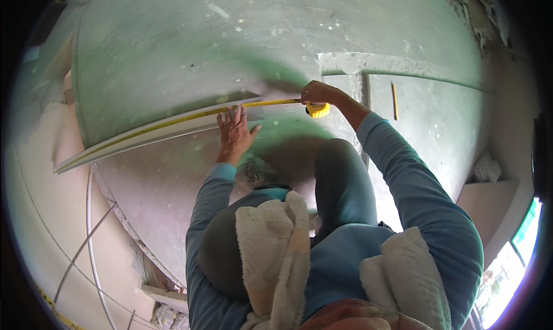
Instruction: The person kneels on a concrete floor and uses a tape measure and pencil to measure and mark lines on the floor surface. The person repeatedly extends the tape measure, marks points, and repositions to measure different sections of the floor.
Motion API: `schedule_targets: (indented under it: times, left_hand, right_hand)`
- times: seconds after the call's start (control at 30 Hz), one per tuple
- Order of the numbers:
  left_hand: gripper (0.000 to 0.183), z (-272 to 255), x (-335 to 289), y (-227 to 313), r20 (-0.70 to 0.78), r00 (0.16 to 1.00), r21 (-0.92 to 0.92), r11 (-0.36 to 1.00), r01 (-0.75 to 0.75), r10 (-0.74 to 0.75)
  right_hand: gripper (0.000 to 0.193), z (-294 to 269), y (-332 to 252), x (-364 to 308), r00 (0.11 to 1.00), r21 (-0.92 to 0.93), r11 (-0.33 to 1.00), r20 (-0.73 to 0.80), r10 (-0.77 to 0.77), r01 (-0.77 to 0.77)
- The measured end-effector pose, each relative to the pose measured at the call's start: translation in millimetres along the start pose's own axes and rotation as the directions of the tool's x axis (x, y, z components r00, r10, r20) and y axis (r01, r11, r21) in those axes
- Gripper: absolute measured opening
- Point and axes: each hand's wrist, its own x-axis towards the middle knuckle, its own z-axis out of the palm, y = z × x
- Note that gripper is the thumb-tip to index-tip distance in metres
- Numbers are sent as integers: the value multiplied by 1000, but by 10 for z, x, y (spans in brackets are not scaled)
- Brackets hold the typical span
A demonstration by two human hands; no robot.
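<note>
A long pale strip with raised edges [158,131] lies slanting across the grey-green board surface, reaching far to the left. Along it runs the yellow blade of a tape measure [317,110], whose yellow case is at the strip's right end. My right hand [320,93] is closed around the tape measure at the blade's mouth; part of the case is hidden behind it. My left hand [234,137] rests on the strip near its right end, fingers stretched out and their tips touching the blade. Both of my sleeves are blue.
A yellow pencil [394,101] lies on a lighter panel [426,108] at the right. Thin rods [92,246] cross at the lower left. A crumpled white bag [487,167] sits by the right wall. Debris is at the upper right. My bent knee [344,183] is close to the tape.
</note>
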Motion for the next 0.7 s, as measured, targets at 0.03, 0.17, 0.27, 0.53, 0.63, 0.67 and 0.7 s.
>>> schedule_targets:
  times: [0.03, 0.17, 0.27, 0.53, 0.63, 0.67, 0.7]
  left_hand:
    - [83, 0, 5, 3, 5, 1000, 5, 1000, 3, -3]
    - [83, 1, 13, 14, 33, 999, 39, 999, -2, 1]
    - [86, -3, 23, 27, 17, 1000, 48, 999, -5, 5]
    - [87, -71, 26, 110, 65, 998, 96, 995, 9, -15]
    - [88, -104, 27, 133, 93, 995, 116, 993, 14, -25]
    - [89, -109, 24, 138, 91, 996, 132, 991, 10, -22]
    - [89, -112, 25, 143, 102, 994, 118, 993, 12, -24]
  right_hand:
    - [18, -29, 166, -118, 1000, 7, 1000, 16, 19, -19]
    - [21, -167, 985, -629, 894, -432, 796, 58, -444, 423]
    - [17, -305, 1414, -1198, 988, -65, 993, -110, -105, 99]
    - [29, -565, 1838, -1652, 922, -124, 916, -120, 368, -382]
    - [34, -373, 1870, -1434, 820, -233, 788, -92, 565, -570]
    - [36, -325, 1871, -1402, 745, -120, 735, -101, 659, -667]
    - [37, -271, 1857, -1386, 717, -52, 719, -149, 680, -693]
